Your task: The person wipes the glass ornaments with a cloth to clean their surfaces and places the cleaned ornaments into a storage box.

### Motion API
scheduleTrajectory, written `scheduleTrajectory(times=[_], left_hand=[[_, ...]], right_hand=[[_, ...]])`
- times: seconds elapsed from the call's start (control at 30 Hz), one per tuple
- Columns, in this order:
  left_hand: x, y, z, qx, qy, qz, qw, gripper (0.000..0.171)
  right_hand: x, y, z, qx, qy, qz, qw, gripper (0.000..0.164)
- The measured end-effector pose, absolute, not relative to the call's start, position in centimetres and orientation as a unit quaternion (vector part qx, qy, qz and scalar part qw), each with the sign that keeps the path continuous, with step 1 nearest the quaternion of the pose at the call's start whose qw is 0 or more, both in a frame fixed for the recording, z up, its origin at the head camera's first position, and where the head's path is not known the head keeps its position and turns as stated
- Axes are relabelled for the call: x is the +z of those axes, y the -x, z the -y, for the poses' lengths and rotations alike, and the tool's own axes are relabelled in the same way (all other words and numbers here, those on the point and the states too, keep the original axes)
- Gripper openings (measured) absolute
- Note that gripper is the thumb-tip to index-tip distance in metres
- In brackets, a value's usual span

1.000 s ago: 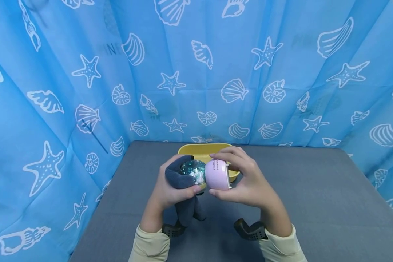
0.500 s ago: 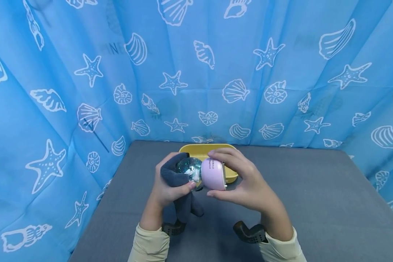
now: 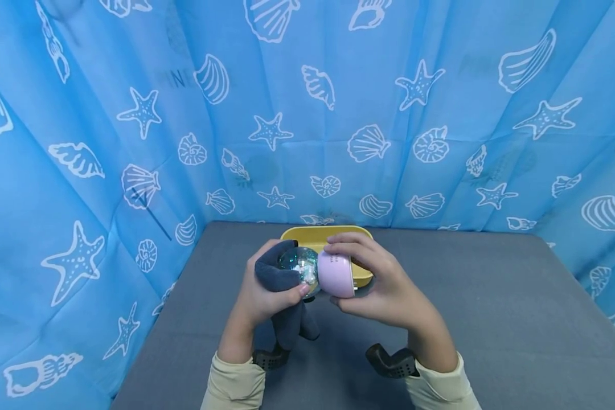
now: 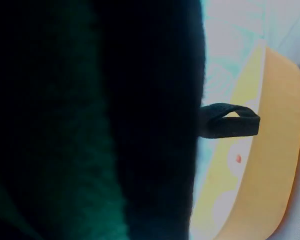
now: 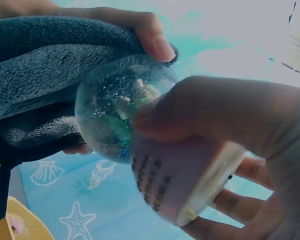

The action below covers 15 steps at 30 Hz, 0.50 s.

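Observation:
A snow globe (image 3: 335,275) with a clear glitter-filled ball and a pink lettered base is held sideways above the table. My left hand (image 3: 256,297) grips a dark grey-blue cloth (image 3: 277,278) against the ball's left side, thumb at the lower edge. The cloth's loose end hangs below that hand. My right hand (image 3: 386,282) holds the pink base between thumb and fingers. White figures and glitter show inside the ball (image 5: 107,110) in the right wrist view. Dark cloth (image 4: 155,120) covers much of the left wrist view, with its hanging loop (image 4: 235,127) sticking out.
Behind the hands, a yellow tub (image 3: 312,232) stands on the grey table (image 3: 492,302), partly hidden by them. A blue curtain (image 3: 328,114) with white shells and starfish hangs behind the table and along its sides. Dark wrist mounts (image 3: 391,361) sit on both wrists.
The snow globe has shifted slightly left since a second ago. Its base has turned a little, so the lettering shows less now. Both hands keep their hold.

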<state>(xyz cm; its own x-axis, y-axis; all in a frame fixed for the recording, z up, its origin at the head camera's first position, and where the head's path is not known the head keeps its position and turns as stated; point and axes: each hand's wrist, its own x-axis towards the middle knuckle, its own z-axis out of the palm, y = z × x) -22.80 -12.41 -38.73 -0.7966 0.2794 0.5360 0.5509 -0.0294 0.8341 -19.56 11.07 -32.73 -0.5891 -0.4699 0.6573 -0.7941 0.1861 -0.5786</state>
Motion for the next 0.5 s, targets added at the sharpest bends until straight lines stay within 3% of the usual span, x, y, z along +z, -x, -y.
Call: scheduleTrajectory(times=[0.5], left_hand=[[-38.5, 22.7, 12.5, -0.663, 0.301, 0.677, 0.108, 0.060]], right_hand=[[-33.6, 20.4, -10.8, 0.552, -0.364, 0.738, 0.134, 0.071]])
